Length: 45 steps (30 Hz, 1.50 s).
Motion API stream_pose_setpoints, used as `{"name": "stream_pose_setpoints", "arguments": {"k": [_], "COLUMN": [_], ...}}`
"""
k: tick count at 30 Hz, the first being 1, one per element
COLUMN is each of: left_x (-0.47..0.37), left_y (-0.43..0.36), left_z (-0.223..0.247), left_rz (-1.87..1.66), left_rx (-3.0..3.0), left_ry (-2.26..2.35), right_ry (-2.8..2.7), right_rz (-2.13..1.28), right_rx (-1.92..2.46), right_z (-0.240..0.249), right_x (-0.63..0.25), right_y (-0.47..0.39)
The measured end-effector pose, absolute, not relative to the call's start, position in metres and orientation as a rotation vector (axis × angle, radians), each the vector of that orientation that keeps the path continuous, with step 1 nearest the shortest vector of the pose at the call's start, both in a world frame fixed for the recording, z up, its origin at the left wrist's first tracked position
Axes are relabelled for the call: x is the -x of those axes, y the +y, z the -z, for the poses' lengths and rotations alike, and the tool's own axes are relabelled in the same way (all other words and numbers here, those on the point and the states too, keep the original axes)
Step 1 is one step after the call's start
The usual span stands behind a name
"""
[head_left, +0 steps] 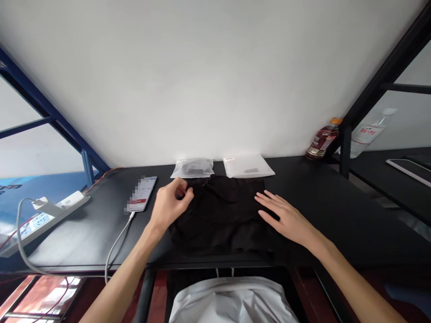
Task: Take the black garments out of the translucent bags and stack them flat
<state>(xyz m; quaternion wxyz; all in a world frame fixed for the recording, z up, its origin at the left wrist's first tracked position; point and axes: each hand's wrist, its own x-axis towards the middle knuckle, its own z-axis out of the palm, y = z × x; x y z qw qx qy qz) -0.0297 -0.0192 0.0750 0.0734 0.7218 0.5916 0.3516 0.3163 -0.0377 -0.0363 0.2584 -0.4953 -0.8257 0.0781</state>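
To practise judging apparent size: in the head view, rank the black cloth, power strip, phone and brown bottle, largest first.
1. Black cloth
2. Power strip
3. Phone and brown bottle: too alike to rank

Free desk (332, 197) right of the right hand (281, 215); 2 packets (248, 165) block the back, a phone (144, 193) the left

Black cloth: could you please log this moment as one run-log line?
black cloth: on desk; left hand: fingers curled at cloth's left edge; right hand: open at right edge; phone: cabled
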Motion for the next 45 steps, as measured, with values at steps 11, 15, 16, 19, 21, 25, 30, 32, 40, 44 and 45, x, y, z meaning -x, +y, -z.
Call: {"name": "stream_pose_setpoints", "arguments": {"k": [11, 15, 16, 19, 21, 25, 30, 32, 40, 44, 45], "left_x": [0.075, 0.079, 0.079, 0.076, 0.072, 0.065, 0.06, 0.06, 0.067, 0.072, 0.073], "left_y": [-0.041, -0.041, -0.04, -0.041, -0.041, -0.037, -0.029, -0.028, -0.041, -0.052, -0.054], "left_z": [-0.036, -0.028, -0.028, -0.033, -0.037, -0.039, -0.029, -0.028, -0.051, -0.063, -0.063], "left_rz": [-0.5, -0.667, -0.741, -0.906, -0.896, -0.68, -0.622, -0.66, -0.708, -0.585, -0.552], "left_rx": [-2.129, -2.235, -2.292, -2.454, -2.503, -2.522, -2.517, -2.498, -2.465, -2.41, -2.397], "left_ry": [2.15, 2.049, 1.994, 1.784, 1.643, 1.465, 1.485, 1.498, 1.298, 1.218, 1.196], "right_ry": [-2.247, -2.261, -2.266, -2.271, -2.262, -2.236, -2.225, -2.221, -2.124, -2.125, -2.141], "right_rz": [-0.206, -0.163, -0.151, -0.129, -0.115, -0.066, -0.029, -0.044, -0.133, -0.194, -0.225], "right_rx": [1.346, 1.342, 1.337, 1.309, 1.278, 1.21, 1.161, 1.142, 1.085, 0.986, 0.976], "right_z": [0.036, 0.035, 0.034, 0.032, 0.032, 0.031, 0.027, 0.024, -0.001, -0.012, -0.014], "right_x": [-0.316, -0.315, -0.314, -0.312, -0.311, -0.308, -0.305, -0.303, -0.301, -0.302, -0.302], "right_y": [-0.036, -0.036, -0.036, -0.037, -0.038, -0.04, -0.041, -0.041, -0.055, -0.068, -0.071]}}
